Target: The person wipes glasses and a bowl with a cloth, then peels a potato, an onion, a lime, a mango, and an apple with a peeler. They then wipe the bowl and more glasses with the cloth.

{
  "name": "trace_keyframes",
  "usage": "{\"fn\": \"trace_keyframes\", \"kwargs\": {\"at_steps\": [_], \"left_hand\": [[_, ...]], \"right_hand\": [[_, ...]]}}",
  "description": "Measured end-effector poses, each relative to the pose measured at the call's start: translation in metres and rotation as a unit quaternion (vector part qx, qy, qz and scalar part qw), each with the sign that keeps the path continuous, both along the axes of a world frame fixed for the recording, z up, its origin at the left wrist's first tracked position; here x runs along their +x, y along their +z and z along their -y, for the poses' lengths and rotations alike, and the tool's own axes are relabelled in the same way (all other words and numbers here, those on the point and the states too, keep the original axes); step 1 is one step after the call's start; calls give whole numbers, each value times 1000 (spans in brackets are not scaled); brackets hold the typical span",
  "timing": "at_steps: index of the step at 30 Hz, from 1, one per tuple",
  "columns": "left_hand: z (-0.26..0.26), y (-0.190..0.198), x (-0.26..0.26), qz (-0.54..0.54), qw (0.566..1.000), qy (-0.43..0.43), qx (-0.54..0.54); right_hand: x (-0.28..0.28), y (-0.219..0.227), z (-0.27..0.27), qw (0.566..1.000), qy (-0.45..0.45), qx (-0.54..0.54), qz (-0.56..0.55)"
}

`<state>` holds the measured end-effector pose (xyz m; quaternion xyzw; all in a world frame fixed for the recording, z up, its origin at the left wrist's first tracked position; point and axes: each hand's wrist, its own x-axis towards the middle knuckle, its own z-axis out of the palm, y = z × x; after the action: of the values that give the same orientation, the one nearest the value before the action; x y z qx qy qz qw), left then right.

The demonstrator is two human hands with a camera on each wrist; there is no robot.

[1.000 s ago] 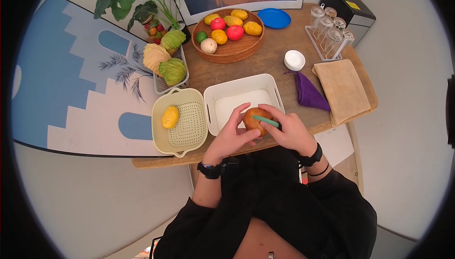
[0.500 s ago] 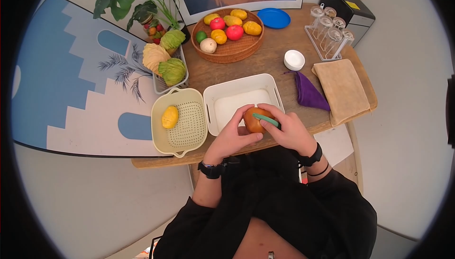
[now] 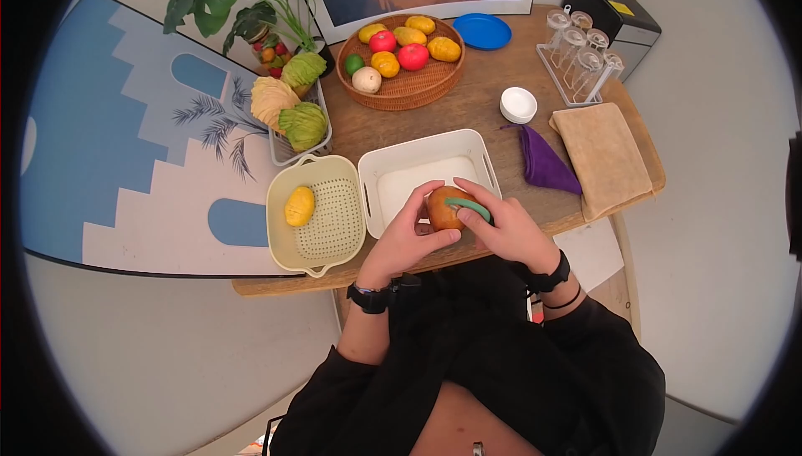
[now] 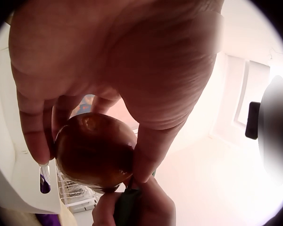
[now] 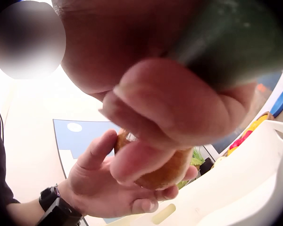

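Note:
Over the front rim of a white tub [image 3: 393, 161], my left hand [image 3: 409, 240] holds a round orange-brown fruit or vegetable [image 3: 443, 210]. Its fingers and thumb curl round the sides; the left wrist view shows glossy brown skin with a pale round spot on the fruit [image 4: 96, 146]. My right hand [image 3: 511, 235] grips a green-handled tool [image 3: 472, 205], which looks like a peeler, against the upper right of the fruit. Fingers of that hand also reach over the fruit's far side. In the right wrist view the green handle [image 5: 236, 42] is close and blurred, and the tool's working end is hidden.
Left of the tub is a pale yellow colander [image 3: 357, 235] with a yellow potato-like piece [image 3: 299, 206] in it. Behind stand a wicker basket [image 3: 401, 103] of produce and a blue plate [image 3: 483, 32]. White bowls [image 3: 519, 105], a purple cloth [image 3: 547, 164] and a tan cloth [image 3: 603, 164] lie right.
The fruit has turned slightly in my left hand, and the left thumb has shifted a little. The green tool has tilted, its handle now showing as a curve. Both hands stay over the tub's front rim.

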<state>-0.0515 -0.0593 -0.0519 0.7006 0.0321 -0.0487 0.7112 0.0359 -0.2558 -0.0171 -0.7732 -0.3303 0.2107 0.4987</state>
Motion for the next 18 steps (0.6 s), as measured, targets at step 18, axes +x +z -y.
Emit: {"fn": "trace_keyframes", "kwargs": {"at_steps": [18], "left_hand": [[6,3,1,-23,991,34,-130]], "right_hand": [[3,-9,0,997,-33,-62,32]]}}
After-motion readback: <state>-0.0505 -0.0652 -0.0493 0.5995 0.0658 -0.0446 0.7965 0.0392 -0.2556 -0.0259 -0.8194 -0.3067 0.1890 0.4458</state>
